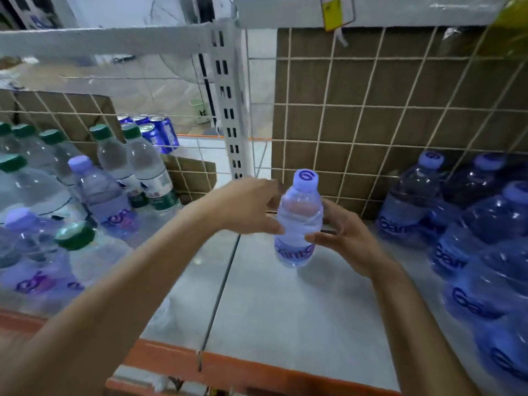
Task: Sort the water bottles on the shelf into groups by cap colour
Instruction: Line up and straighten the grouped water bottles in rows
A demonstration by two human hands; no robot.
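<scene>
A clear water bottle (300,215) with a pale purple cap (305,178) stands upright over the middle of the grey shelf (285,310). My right hand (345,238) grips its right side, thumb across the front. My left hand (251,207) is at its left side, fingertips just touching and not wrapped round it. On the left, green-capped bottles (114,155) stand mixed with purple-capped bottles (97,192). A group of purple-capped bottles (471,224) fills the right of the shelf.
A white slotted upright (228,110) divides the shelf bays. Wire mesh backed by cardboard (371,110) closes the rear. Blue cans (160,132) sit behind the left bottles. An orange rail (257,370) edges the front. A yellow tag (335,12) hangs above.
</scene>
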